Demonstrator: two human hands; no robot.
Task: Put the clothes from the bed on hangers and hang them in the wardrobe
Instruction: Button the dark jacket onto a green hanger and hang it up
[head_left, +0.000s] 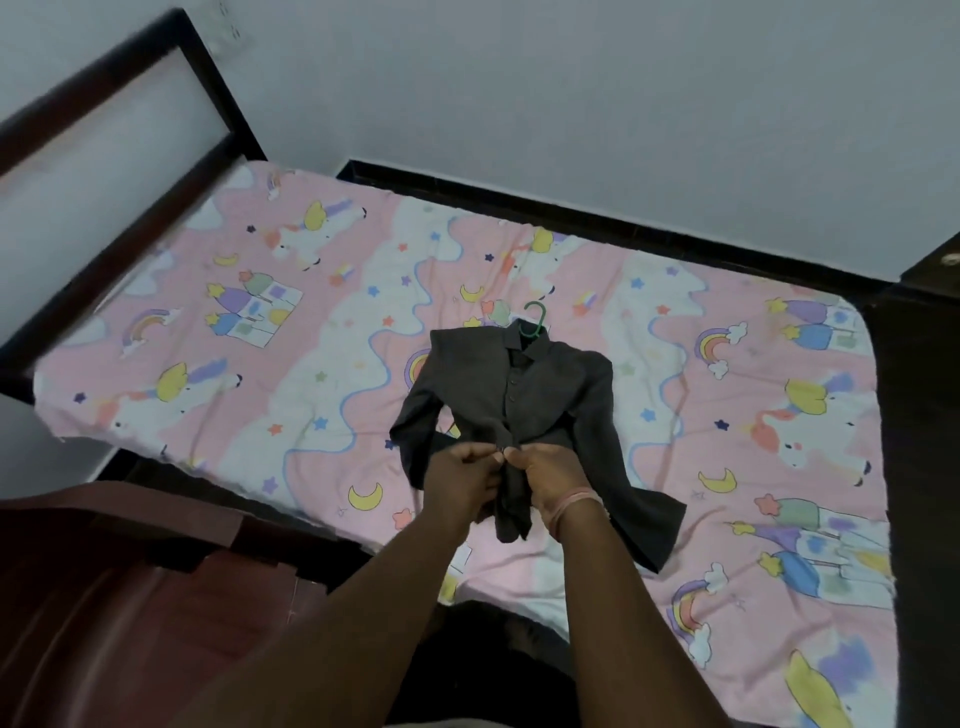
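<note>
On bed: left hand (464, 475), right hand (549, 475) pinching dark grey button-front shirt (519, 395) placket, buttoning over green plastic hanger (537, 315); next, probably lift by hook.

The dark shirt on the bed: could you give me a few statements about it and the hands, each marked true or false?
1. The dark shirt lies on a pink unicorn bedsheet. True.
2. A red hanger hook sticks out of the collar. False: the hanger hook is green.
3. Both hands pinch the shirt's front near its lower buttons. True: the left hand and the right hand meet there.
4. The left wrist wears a pink band. False: the pink band is on the right wrist.
5. The shirt hangs in a wardrobe. False: it lies on the bed.
</note>
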